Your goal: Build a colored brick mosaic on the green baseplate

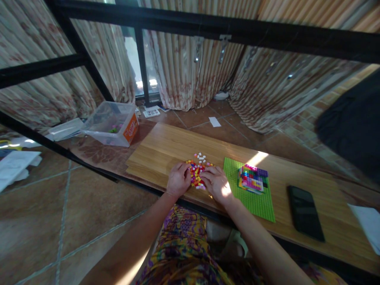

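A pile of small toy bricks [196, 173] in red, yellow, white and other colours lies on the wooden table between my hands. At its left edge rests my left hand [178, 180], fingers curled together; anything inside them is too small to make out. From the right, my right hand [218, 183] reaches over the pile with its fingers bent and slightly apart, touching the bricks. To the right of that hand lies a green baseplate [258, 206]. On it stands a block of multicoloured bricks [252, 179] built several layers high. A few white bricks [202, 158] sit just beyond the pile.
The wooden table [169, 138] has a dark front edge. A black phone [305, 213] lies right of the baseplate, with white paper [366, 225] at the far right. A clear plastic box [111, 122] with an orange label stands beyond the table's left end. Black metal bars [190, 18] cross above.
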`<state>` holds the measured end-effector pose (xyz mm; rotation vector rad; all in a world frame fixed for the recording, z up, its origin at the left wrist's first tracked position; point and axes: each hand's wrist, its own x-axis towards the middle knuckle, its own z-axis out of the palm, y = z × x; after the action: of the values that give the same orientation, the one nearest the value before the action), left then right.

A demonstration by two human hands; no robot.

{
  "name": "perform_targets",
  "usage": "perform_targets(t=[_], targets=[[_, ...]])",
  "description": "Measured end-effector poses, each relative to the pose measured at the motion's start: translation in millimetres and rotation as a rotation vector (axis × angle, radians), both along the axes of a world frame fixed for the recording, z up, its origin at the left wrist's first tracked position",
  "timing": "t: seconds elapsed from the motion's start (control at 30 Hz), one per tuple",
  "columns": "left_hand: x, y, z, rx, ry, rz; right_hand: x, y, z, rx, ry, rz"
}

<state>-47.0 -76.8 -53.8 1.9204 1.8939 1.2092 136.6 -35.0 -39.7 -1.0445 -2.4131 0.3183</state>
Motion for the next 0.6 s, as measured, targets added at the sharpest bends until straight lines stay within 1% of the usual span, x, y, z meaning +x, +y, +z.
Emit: perform_targets(t=[0.07, 0.17, 0.27, 0.4, 0.5, 0.6], targets=[[-0.2, 0.1, 0.0, 0.003, 0.007, -0.004, -0.8, -2.7, 1.8, 0.005, 0.037, -0.013], [-0.7, 0.0, 0.5, 0.009, 0.014, -0.007, 0.9, -7.0, 10.1, 0.012, 0.093, -0.035], [-1.5, 0.2, 1.0, 0.008, 0.016, -0.011, 13.2, -8.6, 20.8, 0.057, 0.137, -0.088], [-2.3, 1.2, 0.5, 0.008, 0.013, -0.015, 52.6, -1.4, 33.3, 0.17, 0.147, -0.226], [-2.4, 1.6, -0.1, 0.01, 0.009, -0.015, 90.5, 9.9, 40.4, 0.191, 0.161, -0.386], [-2.4, 1.6, -0.1, 0.011, 0.01, -0.008, 120.1, 21.6, 43.6, 0.185, 0.148, -0.463]])
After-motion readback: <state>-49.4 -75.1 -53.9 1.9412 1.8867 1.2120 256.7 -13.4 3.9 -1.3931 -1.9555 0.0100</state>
